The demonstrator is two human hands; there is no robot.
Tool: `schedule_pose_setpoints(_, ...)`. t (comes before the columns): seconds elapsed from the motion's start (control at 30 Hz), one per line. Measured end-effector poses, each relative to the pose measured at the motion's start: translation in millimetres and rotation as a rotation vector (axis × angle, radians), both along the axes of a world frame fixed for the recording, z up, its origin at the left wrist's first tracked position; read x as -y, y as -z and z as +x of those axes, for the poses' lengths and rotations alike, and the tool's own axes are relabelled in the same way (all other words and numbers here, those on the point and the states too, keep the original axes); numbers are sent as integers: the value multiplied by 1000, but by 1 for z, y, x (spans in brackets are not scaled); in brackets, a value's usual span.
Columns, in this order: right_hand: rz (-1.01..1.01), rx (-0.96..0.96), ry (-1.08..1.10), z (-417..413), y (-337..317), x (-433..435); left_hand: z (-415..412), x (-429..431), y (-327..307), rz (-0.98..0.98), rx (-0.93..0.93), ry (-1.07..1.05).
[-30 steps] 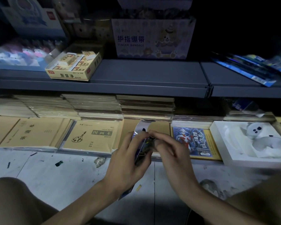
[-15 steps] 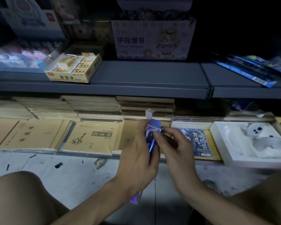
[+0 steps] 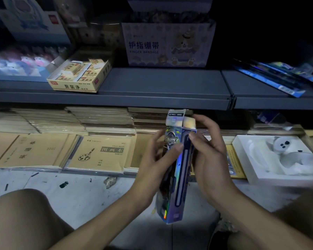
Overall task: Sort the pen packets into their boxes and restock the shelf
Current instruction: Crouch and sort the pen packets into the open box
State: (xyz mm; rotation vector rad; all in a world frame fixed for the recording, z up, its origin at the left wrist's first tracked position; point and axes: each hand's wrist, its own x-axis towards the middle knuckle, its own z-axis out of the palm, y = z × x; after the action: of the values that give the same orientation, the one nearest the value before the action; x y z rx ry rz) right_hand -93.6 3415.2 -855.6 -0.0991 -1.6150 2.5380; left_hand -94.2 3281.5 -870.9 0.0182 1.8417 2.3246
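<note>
Gripping: left hand (image 3: 152, 168) curled round long holographic blue-purple cardboard pen box (image 3: 180, 170) | box stood upright just below grey metal shelf (image 3: 161, 87), top flaps (image 3: 176, 117) open | right hand (image 3: 210, 159) pinched its right side.

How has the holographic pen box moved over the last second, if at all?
Yes. The pen box has risen and drifted slightly right: its top flap now nearly reaches the front edge of the grey shelf, where earlier it sat well below it.
</note>
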Motion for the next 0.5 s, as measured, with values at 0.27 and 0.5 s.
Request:
schedule_pose_setpoints(0.27, 178, -1, 88, 1, 6, 9, 5, -9, 5, 154, 255, 246)
schedule_pose_setpoints(0.5, 331, 62, 53, 15, -1, 12, 2, -9, 29, -250, -9, 98)
